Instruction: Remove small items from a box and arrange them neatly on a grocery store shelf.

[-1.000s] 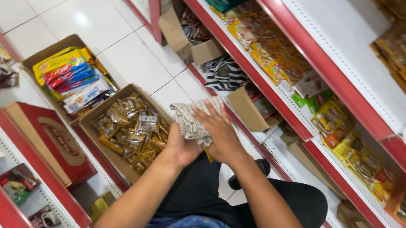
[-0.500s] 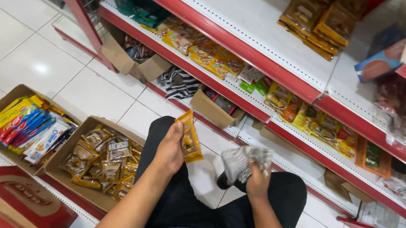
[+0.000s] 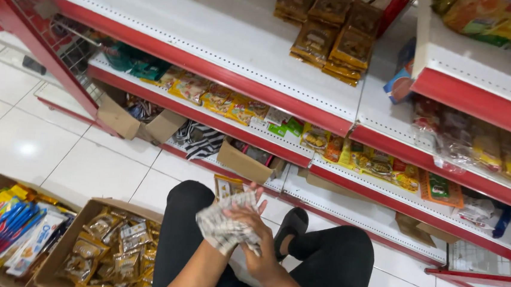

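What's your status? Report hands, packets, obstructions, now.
Both hands together over lap, gripping grey crumpled wrapper and yellow packet. Open snack box at left. Nothing in the way.

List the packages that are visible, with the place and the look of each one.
Brown-gold snack packets: flat stacks on the top white shelf.
Yellow-orange packets: row on the middle shelf.
Grey-white patterned packet: crumpled, in both hands.
Gold sachets: in an open carton on the floor.
Blue, red and yellow packs: leftmost carton.
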